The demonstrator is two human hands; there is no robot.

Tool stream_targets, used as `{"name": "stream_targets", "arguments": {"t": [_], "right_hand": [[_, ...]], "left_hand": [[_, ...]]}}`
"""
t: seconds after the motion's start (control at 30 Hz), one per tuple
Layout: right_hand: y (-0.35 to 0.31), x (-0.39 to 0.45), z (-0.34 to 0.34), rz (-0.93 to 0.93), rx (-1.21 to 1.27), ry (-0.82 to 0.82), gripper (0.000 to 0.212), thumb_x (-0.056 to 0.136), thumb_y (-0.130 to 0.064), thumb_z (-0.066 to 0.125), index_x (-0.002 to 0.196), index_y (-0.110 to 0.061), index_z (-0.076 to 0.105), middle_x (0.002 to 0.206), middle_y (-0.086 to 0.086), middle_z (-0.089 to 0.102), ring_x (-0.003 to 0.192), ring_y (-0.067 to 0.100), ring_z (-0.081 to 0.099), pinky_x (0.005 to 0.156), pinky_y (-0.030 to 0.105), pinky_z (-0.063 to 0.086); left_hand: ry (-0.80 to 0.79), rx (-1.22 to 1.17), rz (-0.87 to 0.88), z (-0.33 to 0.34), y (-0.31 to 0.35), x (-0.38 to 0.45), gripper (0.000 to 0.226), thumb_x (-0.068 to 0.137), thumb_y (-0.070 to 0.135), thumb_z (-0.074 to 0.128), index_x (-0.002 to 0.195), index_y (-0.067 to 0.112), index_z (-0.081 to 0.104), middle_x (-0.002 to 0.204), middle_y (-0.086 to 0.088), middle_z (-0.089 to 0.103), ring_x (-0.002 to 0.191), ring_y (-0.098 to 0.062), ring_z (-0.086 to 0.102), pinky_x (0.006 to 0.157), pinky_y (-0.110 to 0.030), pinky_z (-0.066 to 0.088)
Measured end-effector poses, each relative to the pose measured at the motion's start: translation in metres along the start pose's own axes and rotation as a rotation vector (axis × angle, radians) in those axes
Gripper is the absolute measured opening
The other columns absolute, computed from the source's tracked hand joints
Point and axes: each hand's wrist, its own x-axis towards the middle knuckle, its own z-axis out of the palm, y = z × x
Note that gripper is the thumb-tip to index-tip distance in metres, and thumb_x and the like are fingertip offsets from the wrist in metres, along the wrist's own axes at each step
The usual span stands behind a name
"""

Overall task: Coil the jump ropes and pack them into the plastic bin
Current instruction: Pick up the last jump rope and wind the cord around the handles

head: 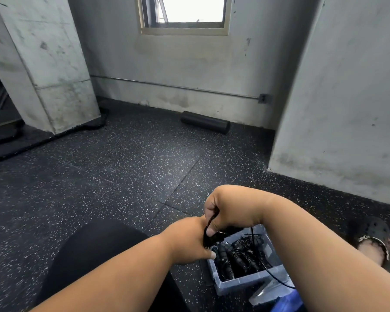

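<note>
- Above the plastic bin (pixel 245 281), on speckled rubber floor (pixel 122 176): right hand (pixel 227 208) curled tight round a black jump rope (pixel 208 230), cord trailing over the bin's near rim.
- Left hand (pixel 189 239) closed on the same rope's lower loops, touching the right hand.
- Held more coiled jump ropes (pixel 239 257), handles bunched inside.
- Lay by the far wall: black foam roller (pixel 205 122).
</note>
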Motion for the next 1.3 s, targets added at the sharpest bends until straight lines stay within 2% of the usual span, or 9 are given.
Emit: {"name": "stream_targets", "arguments": {"t": [0.17, 0.27, 0.43, 0.6, 0.8, 0.93, 1.03, 1.13, 1.3], "right_hand": [[0.027, 0.009, -0.014, 0.004, 0.027, 0.197, 0.023, 0.077, -0.041, 0.089, 0.077, -0.023, 0.074, 0.071, -0.010, 0.069, 0.059, 0.001, 0.054, 0.060, 0.023, 0.045], [0.057, 0.010, -0.012, 0.018, 0.259, 0.242, 0.031, 0.080, -0.040, 0.087, 0.077, -0.013, 0.071, 0.059, -0.014, 0.057, 0.055, 0.000, 0.045, 0.055, 0.018, 0.037], [0.080, 0.014, 0.017, 0.065, 0.606, 0.197, 0.034, 0.082, -0.038, 0.085, 0.076, -0.009, 0.068, 0.066, -0.005, 0.063, 0.059, 0.006, 0.050, 0.056, 0.021, 0.040], [0.102, 0.012, 0.039, 0.042, 1.036, 0.215, 0.047, 0.063, -0.051, 0.095, 0.071, -0.018, 0.063, 0.067, 0.004, 0.058, 0.057, 0.014, 0.049, 0.053, 0.026, 0.042], [0.094, 0.013, 0.047, 0.024, 1.248, 0.196, 0.035, 0.080, -0.028, 0.086, 0.074, -0.014, 0.055, 0.067, 0.004, 0.058, 0.055, 0.014, 0.052, 0.050, 0.025, 0.045], [0.093, 0.016, 0.073, 0.089, 1.304, 0.230, 0.018, 0.084, -0.035, 0.071, 0.075, -0.025, 0.060, 0.068, 0.000, 0.050, 0.056, 0.012, 0.038, 0.049, 0.027, 0.020], [0.086, 0.020, 0.084, 0.215, 1.167, 0.289, 0.022, 0.089, -0.038, 0.058, 0.072, -0.025, 0.052, 0.061, -0.001, 0.041, 0.052, 0.009, 0.031, 0.050, 0.026, 0.020], [0.076, 0.021, 0.083, 0.283, 0.776, 0.293, 0.030, 0.100, -0.034, 0.057, 0.074, -0.020, 0.054, 0.061, -0.001, 0.045, 0.053, 0.011, 0.036, 0.053, 0.031, 0.028], [0.046, 0.009, 0.062, 0.217, -0.026, 0.119, 0.021, 0.102, -0.040, 0.058, 0.093, -0.022, 0.065, 0.086, -0.002, 0.064, 0.079, 0.020, 0.059, 0.067, 0.030, 0.040]], "left_hand": [[0.105, -0.011, 0.082, -0.011, 0.000, -0.002, 0.089, 0.075, 0.041, 0.089, 0.149, 0.048, 0.040, 0.127, 0.011, 0.069, 0.115, -0.014, 0.066, 0.099, -0.028, 0.051], [0.146, -0.060, 0.112, -0.019, 0.003, -0.004, 0.082, 0.074, 0.041, 0.090, 0.142, 0.049, 0.043, 0.125, 0.016, 0.065, 0.116, -0.009, 0.063, 0.103, -0.031, 0.050], [0.134, -0.089, 0.107, -0.019, 0.009, -0.007, 0.058, 0.075, 0.043, 0.088, 0.116, 0.044, 0.047, 0.107, 0.020, 0.062, 0.099, -0.006, 0.061, 0.096, -0.035, 0.053], [0.146, -0.223, 0.127, -0.023, 0.013, -0.006, 0.070, 0.078, 0.045, 0.085, 0.134, 0.050, 0.045, 0.120, 0.024, 0.063, 0.108, 0.002, 0.060, 0.101, -0.025, 0.049], [0.152, -0.261, 0.117, -0.020, 0.015, -0.008, 0.081, 0.078, 0.045, 0.087, 0.138, 0.048, 0.032, 0.114, 0.017, 0.064, 0.104, -0.004, 0.063, 0.099, -0.032, 0.051], [0.167, -0.315, 0.100, -0.016, 0.019, -0.011, 0.105, 0.086, 0.045, 0.082, 0.154, 0.055, 0.003, 0.112, 0.019, 0.062, 0.112, -0.005, 0.061, 0.108, -0.031, 0.046], [0.234, -0.309, 0.049, -0.020, 0.014, -0.007, 0.095, 0.086, 0.047, 0.080, 0.152, 0.066, 0.015, 0.123, 0.020, 0.064, 0.113, -0.007, 0.062, 0.108, -0.031, 0.048], [0.324, -0.264, -0.108, -0.026, -0.005, -0.002, 0.077, 0.085, 0.048, 0.079, 0.144, 0.060, 0.032, 0.116, 0.016, 0.068, 0.100, -0.011, 0.065, 0.095, -0.033, 0.053], [0.142, 0.038, -0.255, -0.028, -0.030, 0.000, 0.065, 0.082, 0.045, 0.080, 0.134, 0.046, 0.040, 0.105, 0.010, 0.071, 0.096, -0.021, 0.068, 0.083, -0.035, 0.053]]}}
